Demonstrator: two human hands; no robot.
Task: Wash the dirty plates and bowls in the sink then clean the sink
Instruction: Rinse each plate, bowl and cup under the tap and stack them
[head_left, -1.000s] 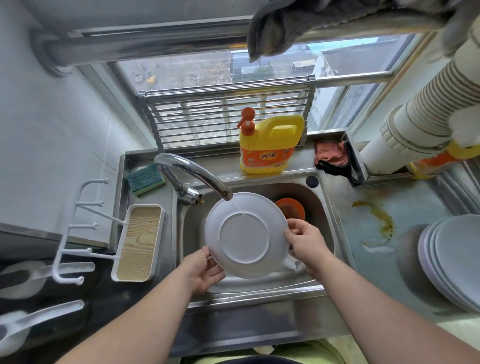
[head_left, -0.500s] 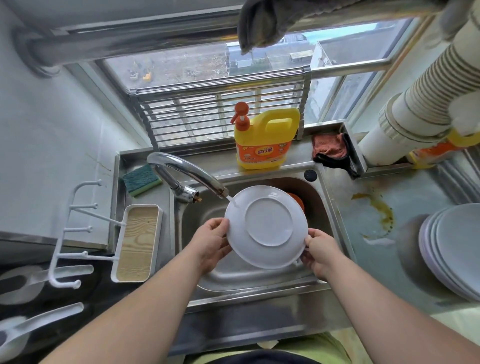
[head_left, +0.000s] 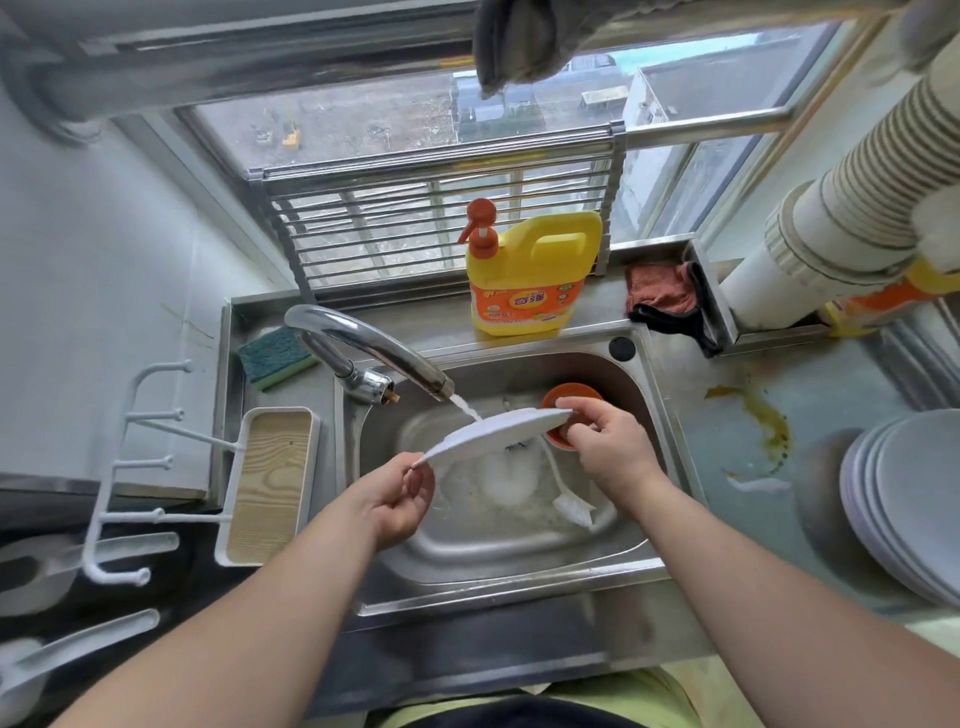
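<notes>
One white plate (head_left: 493, 431), tilted under the running faucet (head_left: 374, 348), is pinched at opposite rims by two hands: left hand (head_left: 397, 499), right hand (head_left: 608, 441); one orange bowl (head_left: 563, 397) sits in the sink (head_left: 519, 561).

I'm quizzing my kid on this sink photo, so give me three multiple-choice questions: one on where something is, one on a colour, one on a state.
1. Where does the sponge lie?
A. in the basin
B. on the ledge left of the tap
C. on the stacked plates

2. What colour is the soap bottle?
A. blue
B. yellow
C. white

3. How is the plate held?
A. by both hands under running water
B. by one hand
C. lying in the sink

Answers: B, it sits by the tap's base; B, yellow body, orange pump; A, the left hand and right hand pinch opposite rims.
</notes>
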